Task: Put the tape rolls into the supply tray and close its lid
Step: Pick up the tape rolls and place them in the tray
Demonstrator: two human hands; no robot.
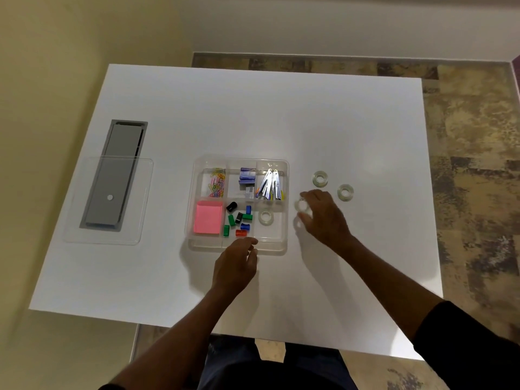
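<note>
Left hand (235,267) bare; right hand (326,218) bare; black sleeve (467,342) on right forearm; dark trousers (275,370).

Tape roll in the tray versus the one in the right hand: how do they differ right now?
The tape roll in the tray lies flat in the supply tray's near-right compartment, untouched; the held tape roll is outside the tray, just beyond its right wall. The right hand grips the held one, its fingers partly covering it, while the tray roll shows fully. Both look like small clear rolls.

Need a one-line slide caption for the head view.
Right hand holds a tape roll beside the supply tray.
</note>
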